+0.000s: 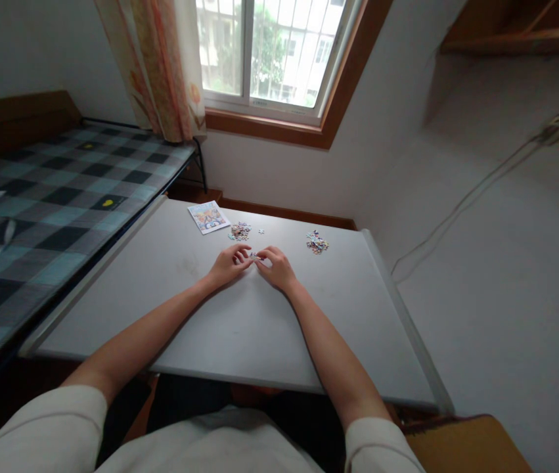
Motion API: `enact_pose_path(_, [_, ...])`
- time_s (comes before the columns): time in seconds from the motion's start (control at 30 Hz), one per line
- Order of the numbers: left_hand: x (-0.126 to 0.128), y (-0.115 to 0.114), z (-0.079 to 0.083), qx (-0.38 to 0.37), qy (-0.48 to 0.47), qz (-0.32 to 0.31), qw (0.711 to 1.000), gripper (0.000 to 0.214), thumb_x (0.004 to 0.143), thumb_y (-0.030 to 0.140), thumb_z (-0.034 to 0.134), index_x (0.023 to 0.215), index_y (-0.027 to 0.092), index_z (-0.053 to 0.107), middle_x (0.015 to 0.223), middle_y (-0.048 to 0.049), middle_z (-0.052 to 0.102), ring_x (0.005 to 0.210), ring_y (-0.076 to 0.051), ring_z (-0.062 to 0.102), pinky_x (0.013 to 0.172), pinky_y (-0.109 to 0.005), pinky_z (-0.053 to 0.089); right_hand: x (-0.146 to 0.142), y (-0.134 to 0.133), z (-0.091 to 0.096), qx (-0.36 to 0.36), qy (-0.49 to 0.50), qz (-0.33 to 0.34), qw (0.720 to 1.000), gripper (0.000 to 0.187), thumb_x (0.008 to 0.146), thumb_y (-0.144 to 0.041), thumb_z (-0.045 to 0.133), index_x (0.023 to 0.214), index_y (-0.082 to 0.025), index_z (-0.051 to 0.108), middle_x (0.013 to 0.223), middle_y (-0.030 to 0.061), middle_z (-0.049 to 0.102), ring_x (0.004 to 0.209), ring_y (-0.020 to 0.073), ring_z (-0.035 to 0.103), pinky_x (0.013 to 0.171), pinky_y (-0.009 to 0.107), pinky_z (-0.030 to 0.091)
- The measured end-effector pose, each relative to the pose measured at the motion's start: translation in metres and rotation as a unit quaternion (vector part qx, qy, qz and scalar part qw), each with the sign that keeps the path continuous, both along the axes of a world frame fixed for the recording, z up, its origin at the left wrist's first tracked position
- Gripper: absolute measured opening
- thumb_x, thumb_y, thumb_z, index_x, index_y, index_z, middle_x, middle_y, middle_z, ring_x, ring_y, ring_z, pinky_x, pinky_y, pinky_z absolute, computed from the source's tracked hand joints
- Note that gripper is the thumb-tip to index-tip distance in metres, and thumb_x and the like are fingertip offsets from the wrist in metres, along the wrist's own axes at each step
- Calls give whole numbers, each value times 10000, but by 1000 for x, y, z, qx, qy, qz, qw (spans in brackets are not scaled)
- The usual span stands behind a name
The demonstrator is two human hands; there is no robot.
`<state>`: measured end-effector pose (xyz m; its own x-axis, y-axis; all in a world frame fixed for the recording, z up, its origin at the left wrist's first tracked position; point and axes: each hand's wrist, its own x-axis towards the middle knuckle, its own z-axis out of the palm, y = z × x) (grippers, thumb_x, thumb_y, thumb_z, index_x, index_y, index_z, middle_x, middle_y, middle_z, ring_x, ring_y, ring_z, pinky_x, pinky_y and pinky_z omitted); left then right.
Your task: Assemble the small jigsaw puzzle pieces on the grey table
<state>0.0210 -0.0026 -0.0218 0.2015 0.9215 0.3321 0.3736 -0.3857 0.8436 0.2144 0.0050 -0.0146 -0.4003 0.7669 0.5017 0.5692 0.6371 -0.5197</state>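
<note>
Over the middle of the table, my left hand (230,265) and my right hand (276,268) meet fingertip to fingertip. Between them is a small jigsaw puzzle piece (254,257), partly covered by the fingers; whether it is one piece or two joined cannot be made out. My right thumb and fingers pinch it from the right. The curled fingers and thumb of my left hand close on its left side. Just beyond the hands lies a pile of puzzle pieces (240,231), with a single loose piece (261,231) beside it. Another pile of pieces (317,242) lies farther right.
A picture card (209,217) rests on the white table (269,328) at the far left. A bed with a checked cover (126,164) stands along the left side. The wall with a hanging cable (449,217) is at the right, and a window (279,59) is ahead.
</note>
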Motion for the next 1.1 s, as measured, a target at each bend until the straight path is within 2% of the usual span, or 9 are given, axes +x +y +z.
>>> enact_pose_path(0.3, [0, -2, 5, 36, 39, -3, 999, 236, 810, 339, 638, 976, 178, 686, 864, -42, 648, 689, -126, 618, 589, -227, 484, 0, -3, 3, 10, 6, 0, 1000, 92, 867, -270, 618, 889, -197, 669, 874, 55, 631, 870, 177, 584, 833, 304, 470])
enact_pose_path(0.53, [1, -1, 5, 27, 20, -4, 999, 254, 820, 363, 626, 973, 171, 694, 861, -46, 636, 684, -124, 614, 588, -221, 496, 1, 0, -1, -7, 12, 2, 1000, 104, 864, -283, 623, 913, -205, 673, 876, 46, 629, 858, 173, 593, 827, 307, 476])
enact_pose_path(0.7, [0, 0, 2, 31, 14, -11, 999, 267, 863, 355, 576, 1012, 171, 699, 887, -56, 636, 694, -122, 610, 613, -226, 500, 1, 0, -1, -7, 25, -3, 1000, 161, 878, -255, 592, 1006, -200, 672, 868, 41, 629, 830, 162, 599, 829, 299, 474])
enact_pose_path(0.93, [0, 0, 4, 40, 7, -39, 998, 283, 890, 337, 535, 1026, 157, 706, 877, -56, 624, 670, -112, 592, 601, -221, 481, 0, 1, -3, 5, 32, 2, 999, 98, 881, -252, 598, 898, -205, 682, 824, 33, 611, 792, 153, 583, 795, 288, 475])
enact_pose_path(1.1, [0, 0, 2, 39, 5, -36, 999, 280, 894, 348, 539, 1026, 165, 706, 888, -53, 634, 655, -107, 584, 592, -221, 480, 1, 3, -6, 18, 47, 12, 999, 81, 874, -247, 606, 881, -199, 671, 814, 34, 608, 763, 153, 580, 765, 288, 475])
